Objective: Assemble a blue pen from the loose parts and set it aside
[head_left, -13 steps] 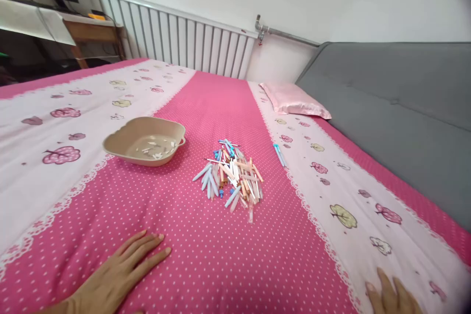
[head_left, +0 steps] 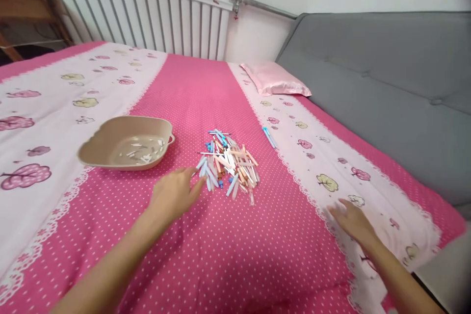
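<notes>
Pen parts (head_left: 232,163) are best pinched singly; left hand (head_left: 174,192) is held beside them, thumb parted; right hand (head_left: 352,219), loosely spread.

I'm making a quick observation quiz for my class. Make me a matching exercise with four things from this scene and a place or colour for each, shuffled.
Things
1. basin
2. pillow
3. left hand
4. right hand

Descriptions
A. pale pink, lying near the grey padded panel
B. over the white printed strip on the picture's right
C. tan, with small white pieces inside
D. at the left edge of the heap of pen parts

Right pairs: 1-C, 2-A, 3-D, 4-B
</notes>
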The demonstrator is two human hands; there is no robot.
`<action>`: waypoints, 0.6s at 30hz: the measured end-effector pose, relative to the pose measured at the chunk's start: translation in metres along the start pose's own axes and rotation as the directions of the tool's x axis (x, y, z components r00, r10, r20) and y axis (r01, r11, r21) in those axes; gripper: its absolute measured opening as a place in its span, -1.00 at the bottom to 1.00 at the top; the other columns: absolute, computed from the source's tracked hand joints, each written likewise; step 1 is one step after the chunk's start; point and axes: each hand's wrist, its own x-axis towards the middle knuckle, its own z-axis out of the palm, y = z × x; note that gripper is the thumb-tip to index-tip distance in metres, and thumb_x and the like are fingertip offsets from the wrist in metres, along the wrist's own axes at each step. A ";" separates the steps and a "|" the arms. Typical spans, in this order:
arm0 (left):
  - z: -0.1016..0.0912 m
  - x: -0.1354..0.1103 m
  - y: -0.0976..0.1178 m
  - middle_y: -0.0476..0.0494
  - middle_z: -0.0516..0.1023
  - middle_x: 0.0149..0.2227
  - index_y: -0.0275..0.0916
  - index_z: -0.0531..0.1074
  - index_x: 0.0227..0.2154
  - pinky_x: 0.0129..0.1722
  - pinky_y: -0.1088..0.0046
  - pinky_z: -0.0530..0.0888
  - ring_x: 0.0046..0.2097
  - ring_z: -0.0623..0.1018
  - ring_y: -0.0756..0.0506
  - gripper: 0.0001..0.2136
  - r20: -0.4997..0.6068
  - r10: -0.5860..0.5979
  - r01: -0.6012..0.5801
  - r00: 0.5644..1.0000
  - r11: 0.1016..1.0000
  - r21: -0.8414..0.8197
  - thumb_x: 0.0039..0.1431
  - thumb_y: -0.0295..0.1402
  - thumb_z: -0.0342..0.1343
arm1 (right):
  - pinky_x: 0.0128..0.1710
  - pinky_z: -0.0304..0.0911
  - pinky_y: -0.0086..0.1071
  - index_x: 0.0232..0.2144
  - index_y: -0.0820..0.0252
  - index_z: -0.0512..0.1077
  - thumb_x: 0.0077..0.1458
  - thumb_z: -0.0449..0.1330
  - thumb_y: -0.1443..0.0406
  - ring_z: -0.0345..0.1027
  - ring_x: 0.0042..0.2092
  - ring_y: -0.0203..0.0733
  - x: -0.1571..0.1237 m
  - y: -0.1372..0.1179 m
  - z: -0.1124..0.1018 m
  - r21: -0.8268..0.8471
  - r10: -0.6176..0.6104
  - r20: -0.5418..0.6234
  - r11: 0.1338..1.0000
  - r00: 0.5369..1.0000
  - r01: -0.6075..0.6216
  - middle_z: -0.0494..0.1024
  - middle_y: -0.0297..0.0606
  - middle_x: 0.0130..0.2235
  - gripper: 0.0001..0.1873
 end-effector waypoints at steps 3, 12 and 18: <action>-0.007 0.054 0.018 -0.48 0.55 -0.20 -0.39 0.48 -0.19 -0.24 0.19 0.38 -0.13 0.52 -0.36 -0.50 0.096 -0.174 0.166 0.980 0.983 0.080 0.18 -0.11 -0.24 | 0.10 0.11 -0.08 0.15 0.45 0.13 -0.02 -0.02 -0.03 0.16 0.15 0.12 -0.013 -0.069 0.006 0.147 -0.050 0.132 0.989 0.990 0.030 0.23 0.17 0.15 -0.18; 0.041 0.115 -0.018 -0.55 0.53 -0.19 -0.46 0.44 -0.17 -0.24 0.16 0.39 -0.11 0.51 -0.41 -0.43 0.147 -0.323 0.319 0.935 0.946 0.052 0.17 -0.10 -0.32 | 0.16 -0.01 -0.06 0.20 0.23 0.06 0.05 -0.01 -0.07 0.03 0.22 0.06 -0.015 -0.194 0.056 0.489 -0.156 0.188 0.871 0.970 0.045 0.08 0.02 0.25 -0.23; 0.067 0.133 -0.034 -0.47 0.55 -0.27 -0.31 0.43 -0.21 -0.30 0.16 0.38 -0.18 0.53 -0.41 -0.41 0.217 -0.334 0.340 0.917 0.940 0.007 0.15 0.01 -0.37 | 0.11 0.02 -0.08 0.01 0.36 0.31 0.12 -0.12 0.03 0.21 0.08 0.02 0.043 -0.261 0.118 0.498 -0.053 -0.107 0.861 0.993 0.099 0.37 0.08 0.03 -0.40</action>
